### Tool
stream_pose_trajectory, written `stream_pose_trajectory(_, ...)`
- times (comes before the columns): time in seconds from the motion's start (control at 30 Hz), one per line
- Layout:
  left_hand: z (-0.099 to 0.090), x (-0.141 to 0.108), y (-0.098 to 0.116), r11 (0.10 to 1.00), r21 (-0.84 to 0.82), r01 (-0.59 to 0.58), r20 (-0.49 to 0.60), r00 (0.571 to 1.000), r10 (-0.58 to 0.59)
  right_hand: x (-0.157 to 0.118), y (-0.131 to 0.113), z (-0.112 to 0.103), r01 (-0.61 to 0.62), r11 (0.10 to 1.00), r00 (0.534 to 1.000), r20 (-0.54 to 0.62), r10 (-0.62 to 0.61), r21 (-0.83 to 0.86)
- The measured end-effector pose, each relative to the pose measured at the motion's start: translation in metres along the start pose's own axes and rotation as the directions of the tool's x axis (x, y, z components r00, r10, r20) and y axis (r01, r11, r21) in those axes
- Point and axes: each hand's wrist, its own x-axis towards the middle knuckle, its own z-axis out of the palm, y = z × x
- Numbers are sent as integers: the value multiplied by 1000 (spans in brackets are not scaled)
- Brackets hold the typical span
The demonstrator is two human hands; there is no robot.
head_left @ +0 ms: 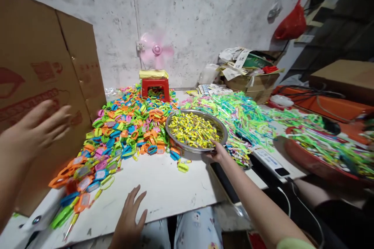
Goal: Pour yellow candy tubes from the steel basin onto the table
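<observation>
In the head view, the right hand grips the near rim of a steel bowl, thumb on top, the other fingers hidden beneath; its forearm runs out at the bottom edge, where only a scrap of pale green sleeve shows. The bowl stands on the white table, filled with small yellow pieces too crowded to make out singly. Two other hands appear toward the left, and which is the wearer's own left cannot be told: a blurred far-left hand, fingers spread before a cardboard box, its arm cut off by the left edge, and a lower hand, fingers also parted, its wrist lost below the bottom edge. Neither holds anything visible. Left of the bowl, touching it, spreads a heap of coloured plastic pieces, partly hiding the legs of a red stool. The reaching forearm covers part of a dark flat object. At right, a red basin of thin strands is cropped by the edge, and the pink fan's blades are smeared.
</observation>
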Motion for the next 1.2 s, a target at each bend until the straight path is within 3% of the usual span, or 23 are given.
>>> stream_pose_trajectory(0.17,7,-1,0,950,-271,157,-46,983,-176,6,1,-1,-14,1000,999,-43,13,-13)
stream_pose_trajectory(0.27,14,21,10,832,-501,236,-33,956,-291,12,2,-6,-21,1000,998,-52,21,0)
stream_pose_trajectory(0.33,13,58,29,664,-692,285,72,942,-329,15,4,-8,-19,1000,998,-60,20,16)
stream_pose_trajectory(0.37,11,83,41,531,-782,327,155,927,-343,16,5,-9,-14,1000,998,-63,15,26)
stream_pose_trajectory(0.43,7,144,69,215,-866,451,362,863,-353,16,6,-9,1,999,997,-71,2,45)
stream_pose_trajectory(0.5,8,205,95,-36,-833,552,525,769,-364,14,6,-8,13,998,997,-77,-8,60)
stream_pose_trajectory(0.6,18,272,120,-106,-819,565,559,741,-373,8,5,-6,24,997,997,-78,-18,77)
stream_pose_trajectory(0.67,25,291,128,-99,-834,543,533,744,-404,2,4,-6,38,995,996,-78,-31,92)
stream_pose_trajectory(0.77,28,293,138,-75,-867,493,473,764,-439,-10,-1,-7,65,991,996,-74,-56,120)
stream_pose_trajectory(0.83,19,287,146,-70,-885,460,443,788,-427,-22,-6,-11,88,986,995,-61,-80,142)
stream_pose_trajectory(1.03,-45,260,168,-89,-925,370,380,885,-270,-73,-22,-45,117,975,993,-6,-118,187)
stream_pose_trajectory(1.2,-89,205,170,-127,-807,577,589,802,-100,-124,8,-118,174,984,982,-76,-171,30)
